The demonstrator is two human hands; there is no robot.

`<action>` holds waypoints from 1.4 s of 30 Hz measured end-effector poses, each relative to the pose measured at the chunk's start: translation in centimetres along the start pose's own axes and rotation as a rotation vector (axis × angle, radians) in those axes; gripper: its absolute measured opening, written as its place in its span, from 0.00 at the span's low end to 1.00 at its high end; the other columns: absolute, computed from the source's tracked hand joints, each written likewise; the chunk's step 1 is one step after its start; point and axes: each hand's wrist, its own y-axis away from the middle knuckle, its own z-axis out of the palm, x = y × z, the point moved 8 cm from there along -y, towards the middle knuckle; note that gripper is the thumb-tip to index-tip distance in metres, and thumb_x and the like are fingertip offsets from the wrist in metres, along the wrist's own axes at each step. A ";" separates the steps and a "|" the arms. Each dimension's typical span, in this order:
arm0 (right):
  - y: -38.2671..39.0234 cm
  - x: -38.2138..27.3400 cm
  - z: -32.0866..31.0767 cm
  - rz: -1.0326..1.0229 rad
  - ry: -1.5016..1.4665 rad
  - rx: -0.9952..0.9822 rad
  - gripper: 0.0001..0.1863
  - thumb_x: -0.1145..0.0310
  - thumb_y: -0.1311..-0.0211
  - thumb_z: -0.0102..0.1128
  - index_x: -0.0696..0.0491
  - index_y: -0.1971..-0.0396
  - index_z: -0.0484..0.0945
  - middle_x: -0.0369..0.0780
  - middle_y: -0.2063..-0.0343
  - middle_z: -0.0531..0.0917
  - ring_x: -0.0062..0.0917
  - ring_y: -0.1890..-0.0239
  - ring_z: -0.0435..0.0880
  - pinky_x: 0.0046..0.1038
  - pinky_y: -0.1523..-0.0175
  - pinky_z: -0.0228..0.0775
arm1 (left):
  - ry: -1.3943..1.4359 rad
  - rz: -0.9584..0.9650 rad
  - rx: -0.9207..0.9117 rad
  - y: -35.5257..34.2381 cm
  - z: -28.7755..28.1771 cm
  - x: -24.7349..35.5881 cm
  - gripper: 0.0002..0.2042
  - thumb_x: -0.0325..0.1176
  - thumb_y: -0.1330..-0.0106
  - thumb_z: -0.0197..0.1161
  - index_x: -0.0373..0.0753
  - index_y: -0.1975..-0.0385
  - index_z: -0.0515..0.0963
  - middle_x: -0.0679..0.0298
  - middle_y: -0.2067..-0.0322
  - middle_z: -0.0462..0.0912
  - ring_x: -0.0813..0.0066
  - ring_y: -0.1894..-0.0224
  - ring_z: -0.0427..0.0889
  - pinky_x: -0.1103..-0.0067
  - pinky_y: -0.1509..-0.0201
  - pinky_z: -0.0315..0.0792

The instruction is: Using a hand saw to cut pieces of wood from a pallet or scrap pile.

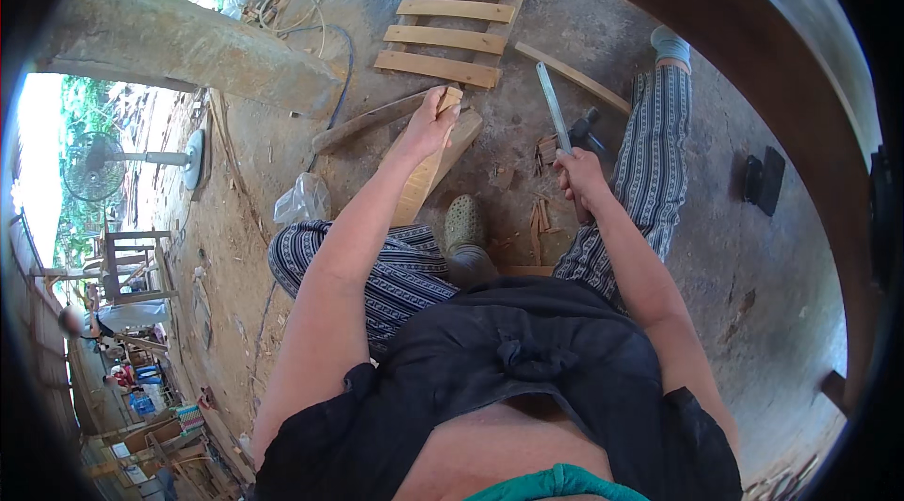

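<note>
My left hand [432, 124] grips a light wooden board [420, 183] near its top end; the board stands between my knees, beside a thicker plank [454, 155]. My right hand [578, 175] is closed on a long flat metal strip [549, 96] like a ruler, which points up and away from me. A dark brown handle shows below that hand; I cannot tell what it belongs to. A dark hammer-like tool [584, 127] lies just beyond the right hand, and wood offcuts [539, 226] are scattered on the floor by my feet.
A slatted wooden panel [451, 36] and a long batten [573, 77] lie ahead. A concrete post [188, 40], standing fan [94, 165], plastic bag [300, 200] and cables are left. A dark wooden frame [791, 115] arches at right. A person [92, 322] is at far left among furniture.
</note>
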 end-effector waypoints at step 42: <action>-1.7 0.3 2.0 -0.026 0.438 -0.064 0.17 0.58 0.34 0.51 0.59 0.73 0.72 0.39 0.85 0.73 0.23 0.87 0.73 0.29 0.84 0.68 | -0.806 0.063 0.201 -3.0 2.5 -8.0 0.10 0.40 0.38 0.57 0.43 0.62 0.72 0.52 0.63 0.77 0.50 0.58 0.78 0.59 0.56 0.71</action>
